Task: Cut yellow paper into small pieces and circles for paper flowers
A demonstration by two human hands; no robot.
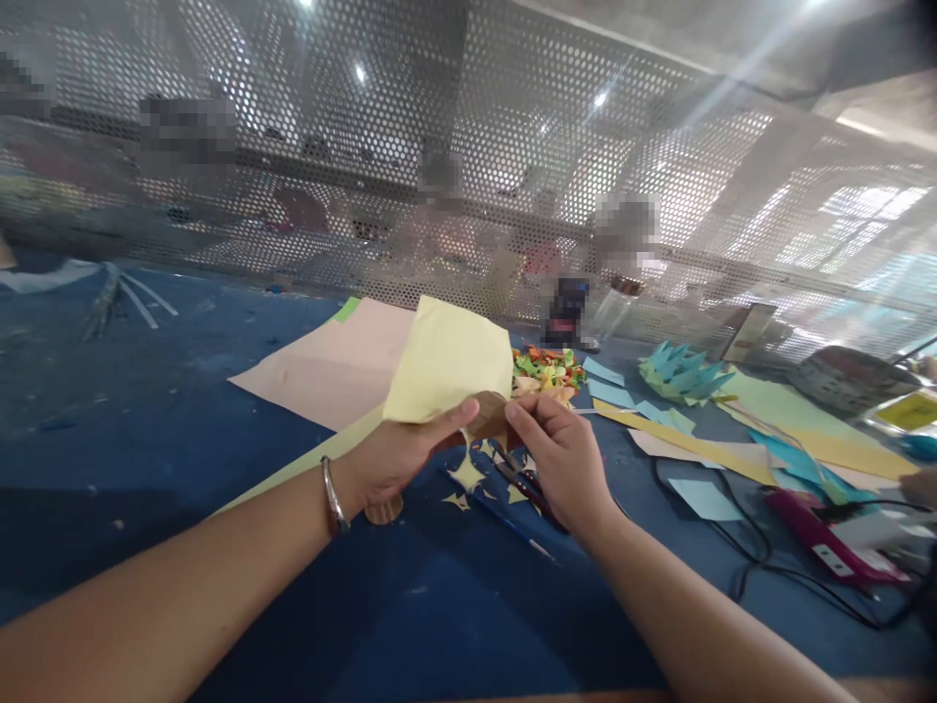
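Observation:
My left hand (406, 454) is closed on a pale yellow sheet of paper (454, 356), which stands up tilted above the table. Against the sheet's lower right edge lies a brown round disc (489, 414), under my left thumb. The fingers of my right hand (563, 454) are pinched at the disc's right side; whether they also grip the paper is hidden. Below the hands lie yellow paper scraps (467, 475), dark-handled scissors (528, 483) partly covered by my right hand, and a blue pen-like stick (516, 528). Another brown disc (385, 509) shows beneath my left wrist.
A pink sheet (322, 366) lies behind left. Colourful paper pieces (546, 371) are heaped behind my right hand. To the right are blue folded paper (680, 371), paper strips (688, 444), a pink power strip (827, 547) and black cables (761, 561). A perforated metal screen (351, 205) borders the table.

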